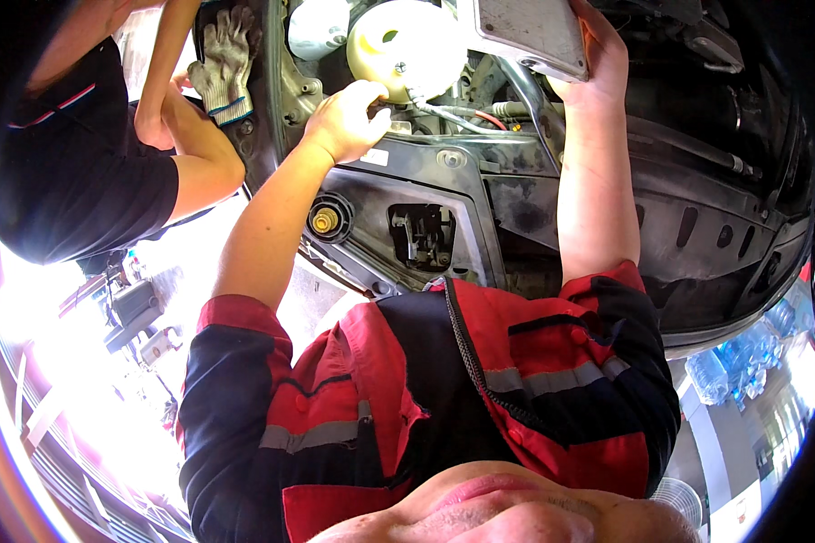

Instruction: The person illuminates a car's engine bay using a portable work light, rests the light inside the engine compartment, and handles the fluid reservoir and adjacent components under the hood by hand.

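Note:
My left hand [349, 118] reaches up into an open engine bay. Its fingers curl against the lower left edge of a pale yellow plastic reservoir [407, 45]; what lies under the fingers is hidden. My right hand [599, 63] is raised higher on the right and grips the edge of a flat grey rectangular box [530, 32]. Hoses and a red wire [491, 118] run between the two hands. Below them lies the black front panel [480, 195] with a brass-coloured fitting [324, 218] in a round hole.
Another person in a black shirt [72, 172] leans in at the left, arm bent, beside a worn knitted work glove [226, 59]. A white cap [317, 27] sits left of the reservoir. Water bottles [733, 362] stand at the lower right. Bright daylight washes out the lower left.

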`<action>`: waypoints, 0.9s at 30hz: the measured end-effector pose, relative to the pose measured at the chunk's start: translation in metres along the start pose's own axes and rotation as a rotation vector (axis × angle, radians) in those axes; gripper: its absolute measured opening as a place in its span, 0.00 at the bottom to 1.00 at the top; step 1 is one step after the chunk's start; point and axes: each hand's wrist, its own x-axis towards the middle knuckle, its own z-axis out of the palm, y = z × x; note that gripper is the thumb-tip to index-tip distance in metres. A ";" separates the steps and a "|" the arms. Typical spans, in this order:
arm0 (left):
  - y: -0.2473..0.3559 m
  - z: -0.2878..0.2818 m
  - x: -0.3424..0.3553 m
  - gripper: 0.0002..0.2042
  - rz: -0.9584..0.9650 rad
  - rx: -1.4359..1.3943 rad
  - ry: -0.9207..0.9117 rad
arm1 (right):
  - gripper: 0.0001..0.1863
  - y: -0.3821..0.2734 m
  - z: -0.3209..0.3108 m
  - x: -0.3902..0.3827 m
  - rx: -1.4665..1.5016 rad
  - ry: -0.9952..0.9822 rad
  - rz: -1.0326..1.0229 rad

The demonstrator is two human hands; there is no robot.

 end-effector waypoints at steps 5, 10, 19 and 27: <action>-0.002 0.000 0.001 0.17 -0.011 0.008 -0.005 | 0.18 0.001 0.002 0.001 -0.033 0.030 0.001; -0.003 0.001 0.001 0.17 -0.008 -0.006 -0.009 | 0.19 0.000 0.003 0.000 -0.035 0.039 -0.002; -0.004 0.002 0.001 0.16 -0.007 -0.002 0.003 | 0.20 0.000 0.004 -0.001 -0.018 0.005 0.020; -0.001 0.000 0.001 0.16 -0.005 0.007 0.001 | 0.21 0.000 0.004 0.000 -0.034 0.038 0.017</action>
